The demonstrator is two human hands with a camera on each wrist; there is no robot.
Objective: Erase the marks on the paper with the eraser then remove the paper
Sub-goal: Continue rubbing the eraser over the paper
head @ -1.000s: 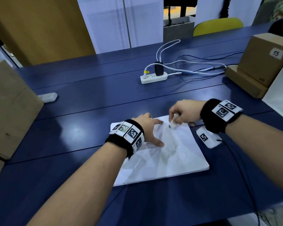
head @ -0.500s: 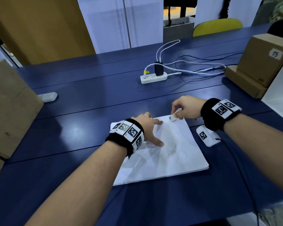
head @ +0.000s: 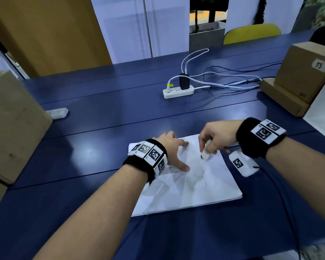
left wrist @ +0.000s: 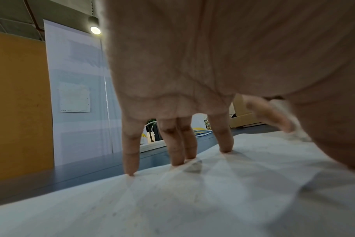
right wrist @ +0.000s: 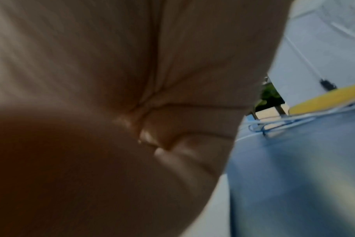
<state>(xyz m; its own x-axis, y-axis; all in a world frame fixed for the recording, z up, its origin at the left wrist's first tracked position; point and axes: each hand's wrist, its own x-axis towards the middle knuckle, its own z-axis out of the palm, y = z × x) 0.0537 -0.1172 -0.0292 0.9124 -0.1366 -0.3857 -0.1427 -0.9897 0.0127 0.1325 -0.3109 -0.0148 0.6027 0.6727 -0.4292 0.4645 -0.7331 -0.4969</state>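
Observation:
A stack of white paper (head: 193, 186) lies on the blue table, its top sheet creased and faintly smudged. My left hand (head: 172, 149) presses on the sheet's far left part with straight, spread fingers (left wrist: 223, 141), as the left wrist view shows on the paper (left wrist: 192, 200). My right hand (head: 214, 139) pinches a small white eraser (head: 205, 154) and holds its tip against the paper near the far right corner. The right wrist view is blurred and filled by my curled right hand (right wrist: 132, 120); the eraser is hidden there.
A white tagged block (head: 241, 164) lies just right of the paper. A power strip (head: 177, 91) with cables sits further back. Cardboard boxes stand at the right (head: 304, 72) and the left (head: 9, 124). A small white device (head: 57, 112) lies at the far left.
My right hand has moved the eraser back toward me from the paper's far edge onto the sheet. My left hand has stayed pressed on the paper.

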